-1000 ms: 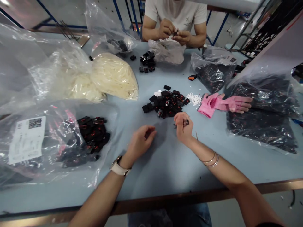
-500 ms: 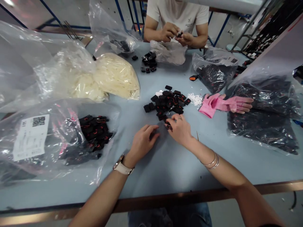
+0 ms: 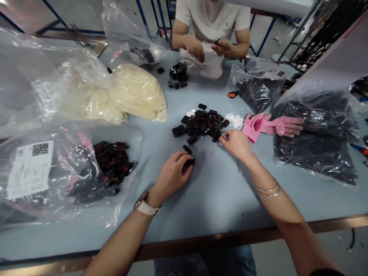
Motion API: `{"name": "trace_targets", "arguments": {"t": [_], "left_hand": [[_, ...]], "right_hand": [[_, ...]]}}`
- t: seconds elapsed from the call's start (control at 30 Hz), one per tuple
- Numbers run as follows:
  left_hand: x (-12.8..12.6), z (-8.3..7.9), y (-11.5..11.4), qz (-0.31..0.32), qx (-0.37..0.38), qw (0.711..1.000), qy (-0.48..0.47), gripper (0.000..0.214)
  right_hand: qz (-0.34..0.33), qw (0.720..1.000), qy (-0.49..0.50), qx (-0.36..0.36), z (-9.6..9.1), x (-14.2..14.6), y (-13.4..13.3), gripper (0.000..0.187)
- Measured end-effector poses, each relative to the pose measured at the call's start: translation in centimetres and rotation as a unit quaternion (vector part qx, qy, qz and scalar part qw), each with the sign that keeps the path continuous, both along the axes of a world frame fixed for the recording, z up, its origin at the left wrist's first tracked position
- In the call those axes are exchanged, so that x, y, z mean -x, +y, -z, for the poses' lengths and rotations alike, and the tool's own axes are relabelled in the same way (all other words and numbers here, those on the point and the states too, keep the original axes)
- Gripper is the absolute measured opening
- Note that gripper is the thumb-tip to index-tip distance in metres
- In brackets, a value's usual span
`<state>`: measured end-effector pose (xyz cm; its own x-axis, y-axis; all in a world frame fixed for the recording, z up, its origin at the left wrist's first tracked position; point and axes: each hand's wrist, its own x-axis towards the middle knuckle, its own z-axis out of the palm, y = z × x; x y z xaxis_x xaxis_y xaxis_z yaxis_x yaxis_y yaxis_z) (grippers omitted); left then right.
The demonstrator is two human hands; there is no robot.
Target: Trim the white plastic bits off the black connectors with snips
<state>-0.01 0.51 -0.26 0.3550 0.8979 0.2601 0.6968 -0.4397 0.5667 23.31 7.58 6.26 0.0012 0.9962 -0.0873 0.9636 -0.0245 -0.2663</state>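
My left hand (image 3: 174, 171) is closed around a small black plastic part (image 3: 189, 162), held between thumb and fingers just above the table. Just beyond its fingertips lies another black plastic part (image 3: 187, 149). My right hand (image 3: 237, 145) is at the right edge of a pile of black plastic parts with orange marks (image 3: 202, 123). Its thumb and index finger are pinched together; whatever is between them is too small to make out. Small white pieces (image 3: 234, 120) lie scattered beyond that hand, and a pink glove (image 3: 254, 128) rests to its right.
Clear bags of black parts stand at left (image 3: 61, 168) and right (image 3: 316, 153). A bag of cream-coloured pieces (image 3: 138, 92) is at the back left. Across the table a co-worker (image 3: 212, 23) has one hand at a crumpled plastic bag (image 3: 211, 69) and a dark part in the other.
My right hand has moved right, away from my left, to the pile's edge. My left hand now holds a black part. The co-worker's one hand has dropped to the crumpled bag.
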Motion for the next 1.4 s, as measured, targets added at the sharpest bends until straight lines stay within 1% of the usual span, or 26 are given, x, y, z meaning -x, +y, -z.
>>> {"name": "trace_targets", "arguments": {"t": [0.1,0.2,0.3,0.4,0.5,0.57,0.63,0.7,0.77,0.83,0.93,1.0,1.1,1.17,1.27,1.4], "left_hand": [[0.0,0.0,-0.1,0.006,0.001,1.000,-0.001,0.018],[0.0,-0.1,-0.2,0.000,0.009,1.000,-0.003,0.016],[-0.1,-0.3,-0.4,-0.009,0.007,1.000,0.002,0.014],[-0.2,-0.7,-0.5,-0.019,0.002,1.000,-0.010,0.019],[-0.3,-1.1,-0.5,-0.020,0.004,0.999,-0.045,0.025],[-0.3,-1.3,-0.5,-0.042,0.031,0.995,-0.085,0.025],[-0.3,-1.5,-0.3,-0.079,0.085,0.982,-0.148,0.022],[-0.3,-1.5,-0.1,-0.108,0.136,0.961,-0.217,0.021],[-0.2,-1.3,0.0,-0.108,0.166,0.941,-0.275,0.025],[-0.3,-1.0,0.1,-0.089,0.187,0.929,-0.306,0.030],[-0.3,-0.2,0.1,-0.060,0.215,0.922,-0.315,0.026],[-0.2,0.3,0.2,-0.053,0.227,0.918,-0.320,0.020],[-0.1,0.8,0.3,-0.057,0.229,0.912,-0.336,0.017],[-0.1,0.9,0.4,-0.067,0.218,0.915,-0.334,0.017],[0.0,1.0,0.5,-0.085,0.219,0.921,-0.312,0.021],[0.0,1.0,0.5,-0.110,0.221,0.919,-0.307,0.025]], "right_hand": [[-0.017,0.998,-0.049,0.047,-0.5,-0.8,0.2,0.015],[-0.038,0.995,-0.064,0.070,-0.3,-0.9,0.2,0.011],[-0.044,0.994,-0.060,0.077,0.1,-0.6,0.2,0.011],[-0.051,0.994,-0.055,0.074,0.2,-0.4,0.2,0.015],[-0.067,0.993,-0.057,0.073,0.2,-0.3,0.3,0.017],[-0.079,0.993,-0.055,0.070,0.3,-0.3,0.3,0.018],[-0.090,0.993,-0.043,0.065,0.4,-0.5,0.3,0.018],[-0.099,0.993,-0.028,0.063,0.5,-0.6,0.4,0.018],[-0.100,0.993,-0.017,0.060,0.4,-0.9,0.4,0.019],[-0.096,0.994,-0.006,0.056,0.2,-1.2,0.5,0.022],[-0.087,0.994,0.032,0.057,-0.3,-1.5,0.5,0.024],[-0.080,0.992,0.085,0.052,-0.5,-1.4,0.5,0.019],[-0.073,0.979,0.187,0.023,-0.7,-0.8,0.2,0.005],[-0.082,0.967,0.242,0.004,-0.6,-0.1,-0.2,0.008],[-0.134,0.951,0.280,-0.001,-0.3,1.1,-0.9,0.013],[-0.224,0.931,0.289,0.025,0.5,2.7,-2.1,0.017]]}}
